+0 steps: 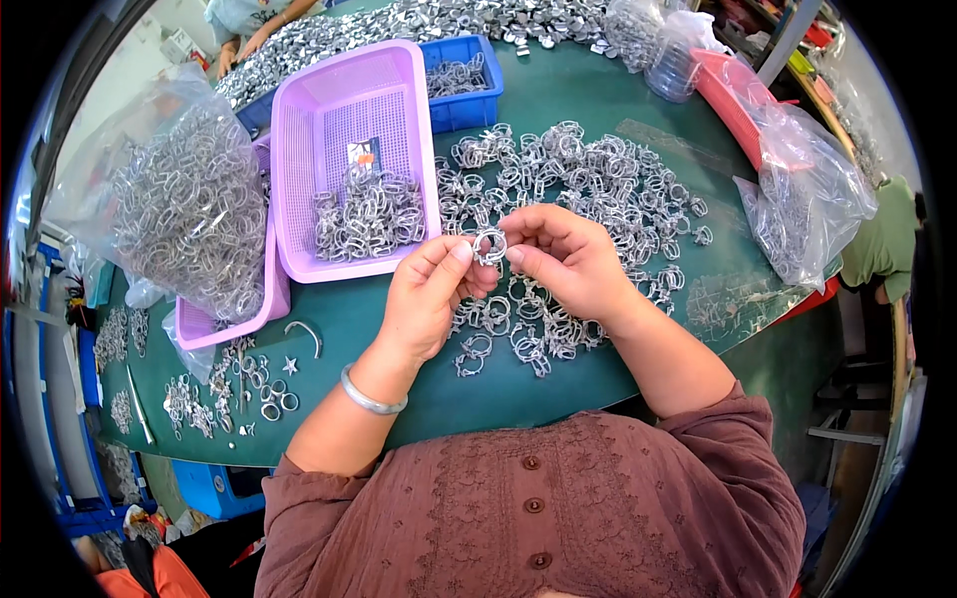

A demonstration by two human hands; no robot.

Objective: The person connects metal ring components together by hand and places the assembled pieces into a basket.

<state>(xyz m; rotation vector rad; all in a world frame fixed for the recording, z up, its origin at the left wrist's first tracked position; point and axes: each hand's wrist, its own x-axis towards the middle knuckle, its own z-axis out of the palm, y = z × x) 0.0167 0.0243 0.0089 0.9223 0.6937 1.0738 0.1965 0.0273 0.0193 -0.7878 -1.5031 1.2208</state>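
A small silver-grey metal ring (489,246) is held up between my two hands, over the near edge of a pile of similar rings. Thumb and fingers of my left hand (431,289) pinch it from the left. My right hand (570,261) closes on its right side with thumb and forefinger. Behind and to the right spreads the loose ring pile (608,179) on the green table (439,399). Just left of my hands stands a purple plastic basket (289,130) with more rings heaped in its near end.
At left, a clear bag of rings (184,209) sits in another purple basket (274,299). A blue bin (464,112) and a long heap of metal pieces (538,20) lie behind. A red basket (733,105) stands right. Another person's hand (227,55) is at far left.
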